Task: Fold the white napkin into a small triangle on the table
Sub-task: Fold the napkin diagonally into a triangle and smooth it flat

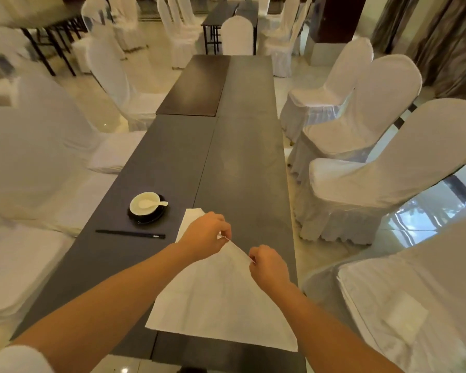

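Dark table (242,157): long, flanked by white-covered chairs (382,168) | white napkin (221,300): near table end, far edge lifted | left hand (203,235): pinching napkin edge | right hand (268,266): closed, pinching same edge | black saucer (160,215) bearing white bowl (144,204) with spoon (154,203): left of napkin | black chopsticks (129,233): beside saucer

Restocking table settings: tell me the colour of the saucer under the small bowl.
Black, glossy saucer under the white bowl; seen in the head view.
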The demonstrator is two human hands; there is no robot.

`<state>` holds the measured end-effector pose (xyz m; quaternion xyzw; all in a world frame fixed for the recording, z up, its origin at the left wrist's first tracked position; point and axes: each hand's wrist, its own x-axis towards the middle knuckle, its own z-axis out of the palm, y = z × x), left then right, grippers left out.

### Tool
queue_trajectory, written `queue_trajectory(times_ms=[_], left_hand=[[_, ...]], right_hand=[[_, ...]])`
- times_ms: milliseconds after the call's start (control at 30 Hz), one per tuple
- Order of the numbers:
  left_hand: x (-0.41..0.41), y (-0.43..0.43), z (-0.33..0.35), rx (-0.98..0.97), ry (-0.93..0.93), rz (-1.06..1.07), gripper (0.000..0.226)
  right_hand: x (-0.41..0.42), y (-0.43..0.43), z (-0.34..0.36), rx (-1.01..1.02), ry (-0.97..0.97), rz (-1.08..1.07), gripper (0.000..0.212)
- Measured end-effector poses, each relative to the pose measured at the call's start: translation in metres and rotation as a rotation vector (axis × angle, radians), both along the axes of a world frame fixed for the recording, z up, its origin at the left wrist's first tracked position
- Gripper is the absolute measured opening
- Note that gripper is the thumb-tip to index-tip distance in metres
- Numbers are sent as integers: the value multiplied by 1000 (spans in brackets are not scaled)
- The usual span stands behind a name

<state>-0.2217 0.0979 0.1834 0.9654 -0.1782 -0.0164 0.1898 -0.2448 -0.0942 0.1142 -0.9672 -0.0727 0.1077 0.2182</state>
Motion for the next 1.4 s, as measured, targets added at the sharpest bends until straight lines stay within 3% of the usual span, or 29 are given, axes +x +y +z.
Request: queue_trajectory(times_ms=[400, 600, 1067, 1400], left_hand=[[-76, 65, -31, -53, 56, 324, 9], [-92, 93, -44, -22, 87, 407, 12], [-122, 129, -100, 5, 278, 443, 16], [-145, 137, -148, 19, 343, 532, 24]], right_hand=[[-54, -45, -36, -117, 92, 53, 5], [-82, -50, -51, -184, 154, 38, 14], [-111, -42, -66, -283, 173, 0, 27], [-134, -51, -77, -319, 151, -34, 15]])
